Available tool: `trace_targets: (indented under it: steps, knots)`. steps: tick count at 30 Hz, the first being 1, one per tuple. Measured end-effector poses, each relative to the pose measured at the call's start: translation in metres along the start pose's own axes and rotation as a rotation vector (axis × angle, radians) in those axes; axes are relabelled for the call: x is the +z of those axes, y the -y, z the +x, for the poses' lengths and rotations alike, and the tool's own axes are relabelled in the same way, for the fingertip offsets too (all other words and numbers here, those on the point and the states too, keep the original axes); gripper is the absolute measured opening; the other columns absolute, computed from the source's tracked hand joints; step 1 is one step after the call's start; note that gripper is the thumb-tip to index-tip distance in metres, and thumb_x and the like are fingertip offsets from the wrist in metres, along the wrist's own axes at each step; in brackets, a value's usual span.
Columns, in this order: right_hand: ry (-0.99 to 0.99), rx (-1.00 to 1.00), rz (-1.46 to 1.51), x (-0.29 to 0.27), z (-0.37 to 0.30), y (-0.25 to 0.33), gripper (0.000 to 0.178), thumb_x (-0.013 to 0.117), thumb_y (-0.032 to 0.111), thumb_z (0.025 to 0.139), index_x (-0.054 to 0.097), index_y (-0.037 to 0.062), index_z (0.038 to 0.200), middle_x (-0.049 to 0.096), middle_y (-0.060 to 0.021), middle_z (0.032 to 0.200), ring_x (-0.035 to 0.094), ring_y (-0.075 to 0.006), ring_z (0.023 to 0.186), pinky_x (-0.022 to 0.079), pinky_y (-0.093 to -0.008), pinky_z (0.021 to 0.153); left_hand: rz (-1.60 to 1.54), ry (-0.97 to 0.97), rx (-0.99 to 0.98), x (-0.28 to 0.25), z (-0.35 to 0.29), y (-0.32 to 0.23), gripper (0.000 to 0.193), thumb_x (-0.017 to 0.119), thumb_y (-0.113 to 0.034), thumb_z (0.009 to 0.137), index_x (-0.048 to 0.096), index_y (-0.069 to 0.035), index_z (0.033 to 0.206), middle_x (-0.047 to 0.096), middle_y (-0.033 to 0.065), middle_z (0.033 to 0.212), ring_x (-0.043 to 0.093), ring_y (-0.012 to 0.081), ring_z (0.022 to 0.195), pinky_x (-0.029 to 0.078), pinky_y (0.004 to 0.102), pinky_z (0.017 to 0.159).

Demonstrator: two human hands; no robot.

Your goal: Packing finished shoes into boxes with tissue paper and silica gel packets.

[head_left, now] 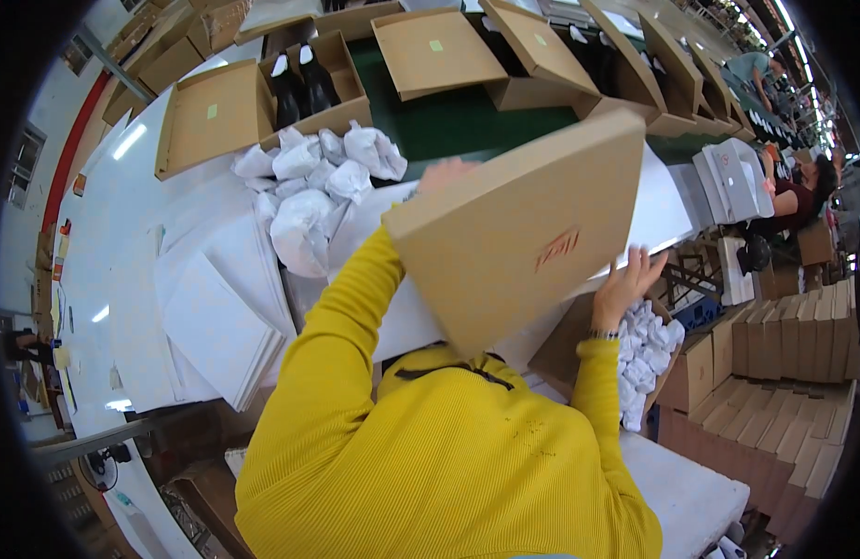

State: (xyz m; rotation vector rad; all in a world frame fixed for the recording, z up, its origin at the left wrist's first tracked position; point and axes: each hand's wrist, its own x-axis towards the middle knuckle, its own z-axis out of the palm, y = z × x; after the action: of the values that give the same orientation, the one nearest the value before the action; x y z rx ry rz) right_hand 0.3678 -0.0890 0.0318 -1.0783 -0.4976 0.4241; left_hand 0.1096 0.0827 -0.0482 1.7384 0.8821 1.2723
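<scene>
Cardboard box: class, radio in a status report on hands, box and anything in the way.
Left hand partly hidden behind box, grip unclear. Right hand spread open by box's right edge. Cardboard box tilted. White paper bundles left of it.

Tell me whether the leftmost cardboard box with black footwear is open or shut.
Open: the cardboard box's lid lies to its left, exposing black footwear inside.

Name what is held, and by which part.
The cardboard box, apparently by its upper-left edge, in the left hand; the right hand is open beside it.
</scene>
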Motion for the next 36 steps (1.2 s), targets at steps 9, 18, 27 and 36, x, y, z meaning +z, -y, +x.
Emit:
trace_targets:
  steps: [9,18,27,36]
  knots:
    - [0.866,-0.800,-1.140,-0.004,-0.130,0.004,0.079,0.070,0.030,0.074,0.032,0.0046,0.139,0.031,-0.0201,0.143,0.026,-0.0364,0.133,0.020,-0.0467,0.108,0.642,0.159,-0.158,0.007,-0.022,-0.021,0.023,0.050,-0.023,0.086,0.057,-0.003,0.095,0.061,0.0251,0.081,0.060,0.0418,0.078,0.050,0.0477,0.070]
    - [0.201,-0.570,-1.047,-0.069,0.013,0.015,0.029,0.050,0.023,0.096,0.052,-0.0049,0.104,0.062,-0.0176,0.085,0.059,-0.0222,0.071,0.049,-0.0324,0.062,1.149,-0.182,-0.566,-0.069,-0.228,-0.041,0.022,0.064,-0.026,0.078,0.059,-0.010,0.092,0.057,0.0060,0.092,0.050,0.0245,0.096,0.043,0.0385,0.075]
    - [0.150,0.081,-0.613,-0.073,0.062,-0.023,0.038,0.063,0.029,0.087,0.057,0.0038,0.115,0.059,-0.0070,0.104,0.056,-0.0122,0.076,0.048,-0.0246,0.048,1.074,-0.177,-0.697,-0.058,-0.232,-0.038,0.013,0.063,-0.022,0.079,0.059,-0.010,0.081,0.056,0.0057,0.089,0.048,0.0247,0.094,0.036,0.0389,0.077]
    - [0.244,0.531,-0.574,-0.081,0.063,-0.039,0.057,0.060,0.045,0.085,0.046,0.0103,0.127,0.048,-0.0120,0.123,0.054,-0.0234,0.097,0.057,-0.0440,0.060,0.815,-0.493,-0.399,0.017,-0.217,-0.076,0.016,0.064,-0.017,0.079,0.057,-0.004,0.083,0.052,0.0107,0.098,0.046,0.0271,0.094,0.037,0.0377,0.083]
